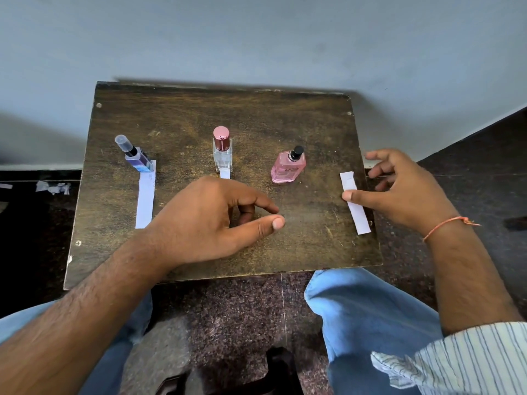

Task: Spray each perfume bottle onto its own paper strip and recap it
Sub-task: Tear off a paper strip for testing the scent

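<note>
Three capped perfume bottles stand in a row on the small wooden table: a blue bottle with a clear cap at the left, a clear bottle with a pink cap in the middle, a pink bottle with a black cap to the right. A paper strip lies in front of the blue bottle. Another strip peeks out behind my left hand, which hovers with curled fingers and holds nothing. My right hand presses its thumb on a third strip near the table's right edge.
The table stands against a pale wall on a dark speckled floor. Torn paper scraps lie on the floor at the left. My knees in blue jeans sit just below the table's front edge.
</note>
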`<state>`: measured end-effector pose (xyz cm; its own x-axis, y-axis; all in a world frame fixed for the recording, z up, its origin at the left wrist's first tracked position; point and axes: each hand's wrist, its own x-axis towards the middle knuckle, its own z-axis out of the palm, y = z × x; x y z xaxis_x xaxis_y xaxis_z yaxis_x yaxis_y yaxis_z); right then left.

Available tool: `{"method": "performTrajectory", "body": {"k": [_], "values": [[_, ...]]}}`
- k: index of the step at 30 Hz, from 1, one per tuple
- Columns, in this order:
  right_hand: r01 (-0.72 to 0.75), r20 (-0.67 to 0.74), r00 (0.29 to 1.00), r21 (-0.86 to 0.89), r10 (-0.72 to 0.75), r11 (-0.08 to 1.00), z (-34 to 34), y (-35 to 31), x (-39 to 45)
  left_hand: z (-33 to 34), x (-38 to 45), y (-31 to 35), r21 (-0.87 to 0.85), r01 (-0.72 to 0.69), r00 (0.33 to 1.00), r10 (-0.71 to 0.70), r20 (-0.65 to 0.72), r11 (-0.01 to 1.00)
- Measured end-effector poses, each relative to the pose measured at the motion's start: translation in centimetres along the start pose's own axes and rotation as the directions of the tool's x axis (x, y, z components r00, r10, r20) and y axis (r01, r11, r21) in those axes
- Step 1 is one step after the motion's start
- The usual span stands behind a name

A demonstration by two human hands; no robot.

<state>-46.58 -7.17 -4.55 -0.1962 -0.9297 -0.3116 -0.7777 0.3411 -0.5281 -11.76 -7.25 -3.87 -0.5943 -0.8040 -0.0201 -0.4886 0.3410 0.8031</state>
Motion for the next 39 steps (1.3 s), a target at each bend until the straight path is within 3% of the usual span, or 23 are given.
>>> {"method": "performTrajectory", "body": {"k": [9,17,24,30,39], "values": [[-0.161,0.05,0.987,0.141,0.155,0.977,-1.1,0.2,-0.1,0.3,0.1,0.0,-0.031,-0.005,1.0,0.005,-0.02,0.999],[-0.044,-0.047,0.997,0.232,0.056,0.972,-1.3,-0.4,-0.1,-0.1,0.0,-0.1,-0.048,-0.015,0.999,0.014,-0.035,0.999],[-0.054,0.155,0.986,0.626,-0.057,0.778,0.0,-3.3,-1.1,-0.2,0.1,0.0,-0.1,-0.006,0.998,0.0,-0.06,0.995],[-0.156,0.369,0.915,0.697,-0.164,0.7,1.4,-6.1,-2.4,0.0,0.1,0.0,-0.239,0.059,0.998,-0.054,0.025,0.969],[-0.115,0.382,0.878,0.754,-0.289,0.647,4.6,-9.4,-4.1,-0.3,0.2,0.4,-0.346,0.215,0.968,-0.15,0.203,0.913]]}}
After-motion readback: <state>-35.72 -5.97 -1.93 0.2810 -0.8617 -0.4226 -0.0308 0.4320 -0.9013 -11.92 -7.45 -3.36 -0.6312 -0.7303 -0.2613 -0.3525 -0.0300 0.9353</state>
